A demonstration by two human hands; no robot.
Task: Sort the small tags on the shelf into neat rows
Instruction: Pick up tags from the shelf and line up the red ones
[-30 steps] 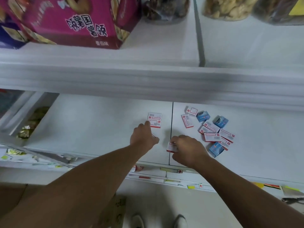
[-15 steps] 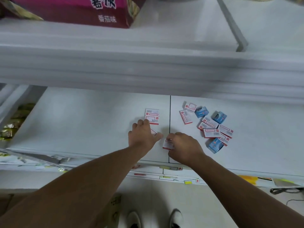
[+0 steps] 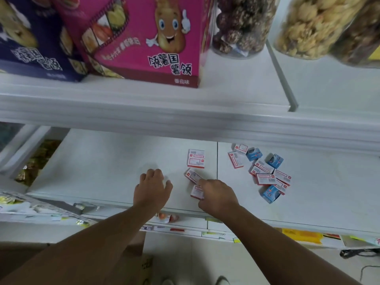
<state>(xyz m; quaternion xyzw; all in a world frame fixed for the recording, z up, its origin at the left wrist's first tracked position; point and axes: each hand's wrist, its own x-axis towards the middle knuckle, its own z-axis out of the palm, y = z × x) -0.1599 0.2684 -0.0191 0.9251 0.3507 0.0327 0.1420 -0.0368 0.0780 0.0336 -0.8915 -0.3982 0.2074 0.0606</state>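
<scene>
Small red-and-white tags and a few blue ones lie on the white lower shelf (image 3: 98,161). Two red-and-white tags (image 3: 196,159) lie squared up, one behind the other, left of the shelf seam. Just in front lies a tilted tag (image 3: 192,175), with the fingertips of my right hand (image 3: 218,196) at its near end. That hand pinches another red-and-white tag (image 3: 197,192) at its thumb side. My left hand (image 3: 152,190) rests on the bare shelf left of these tags, fingers loosely curled, holding nothing. A loose pile of tags (image 3: 265,174) lies right of the seam.
The upper shelf's thick front edge (image 3: 185,118) overhangs the tags. On it stand a pink snack box (image 3: 156,42), a dark blue box (image 3: 30,48) and clear jars of snacks (image 3: 242,23). Foil snack packets (image 3: 35,161) fill a bin at the far left.
My left hand has slid left off the tilted tag, which now lies uncovered. My right hand has stayed by the seam with its tag. The camera has tilted up.
</scene>
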